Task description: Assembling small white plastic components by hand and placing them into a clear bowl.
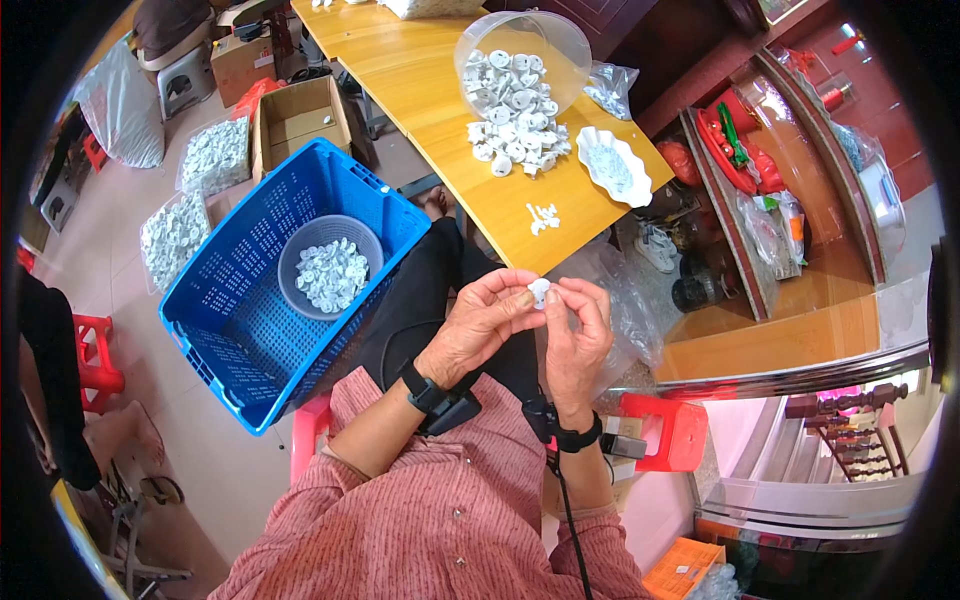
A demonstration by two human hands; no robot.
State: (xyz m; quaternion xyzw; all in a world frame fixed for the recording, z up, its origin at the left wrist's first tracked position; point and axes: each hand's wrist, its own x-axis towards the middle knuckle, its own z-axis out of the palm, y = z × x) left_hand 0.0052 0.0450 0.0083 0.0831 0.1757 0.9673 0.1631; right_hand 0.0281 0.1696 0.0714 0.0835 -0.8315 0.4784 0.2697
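Between the fingertips of my left hand (486,318) and my right hand (579,330) is a small white plastic part (540,289), pinched from both sides above my lap. Its finer details are too small to make out. Just beyond, on the wooden table (420,75), a clear round tub (563,45) lies tipped over, and a heap of similar white parts (512,135) spills from its mouth. Some tiny white pieces (543,218) lie near the table corner. Beside the heap sits a white scalloped dish (633,190) holding small clear-looking pieces.
At my left stands a blue plastic crate (230,270) with a grey round basket (290,280) of white parts inside. Bags of white parts (172,235) and an open cardboard box (290,125) are on the floor. Shelves (725,200) rise at the right. Another person's leg (125,440) shows far left.
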